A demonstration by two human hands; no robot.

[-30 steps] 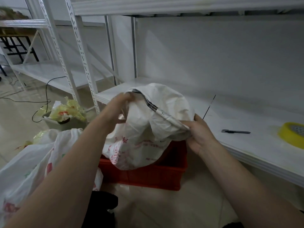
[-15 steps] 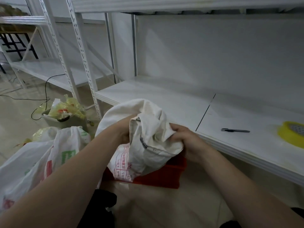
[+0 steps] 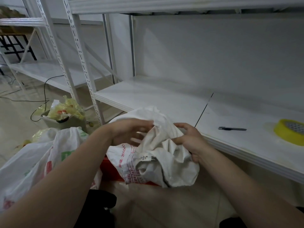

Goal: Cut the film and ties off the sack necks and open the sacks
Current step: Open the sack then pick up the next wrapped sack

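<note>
A crumpled white woven sack (image 3: 166, 160) with red print is bunched between both hands, above a red crate (image 3: 110, 170). My left hand (image 3: 131, 133) lies against the sack's left side with its fingers blurred and loosely spread. My right hand (image 3: 189, 140) grips a fold of the sack's cloth on the right, fingers curled round it. A second white sack (image 3: 32, 165) with red and green print lies at the lower left. A dark cutter (image 3: 232, 128) lies on the white shelf (image 3: 181, 104).
A yellow tape roll (image 3: 289, 131) sits at the shelf's right end. A grey bin (image 3: 65, 122) stuffed with yellow film stands on the floor by the shelf post (image 3: 85, 66). A black cable (image 3: 44, 96) trails across the floor.
The sack has come down from chest height and been bunched into a tighter ball over the crate. Both hands moved lower with it, and the left hand shifted across its side.
</note>
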